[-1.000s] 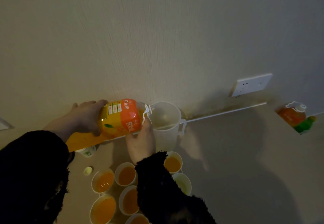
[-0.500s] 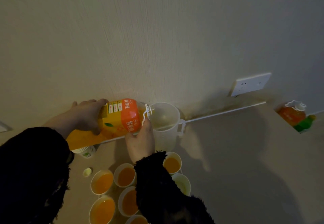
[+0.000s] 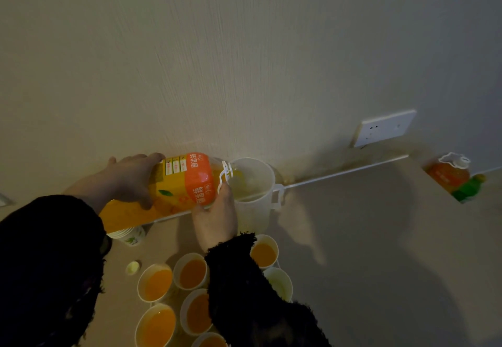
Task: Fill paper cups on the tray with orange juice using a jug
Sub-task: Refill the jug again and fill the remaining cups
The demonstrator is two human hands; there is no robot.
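Nearest, white paper cups [image 3: 156,284] hold orange juice. Beyond them the right hand [image 3: 216,219] curls under the neck of a large orange-labelled plastic juice bottle [image 3: 184,180]; the left hand [image 3: 130,180] wraps its fingers round the base, tipping it into the clear plastic jug [image 3: 252,210] standing at the wall [image 3: 244,61]. Filled, that jug should be heavy and sloshy, best taken by its side handle [image 3: 277,195].

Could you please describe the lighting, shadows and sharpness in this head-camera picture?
Head view: dim light; soft arm shadows fall rightward across the table; black sleeves lose detail; the label on the juice bottle is brightest; the spare bottle far right looks soft.
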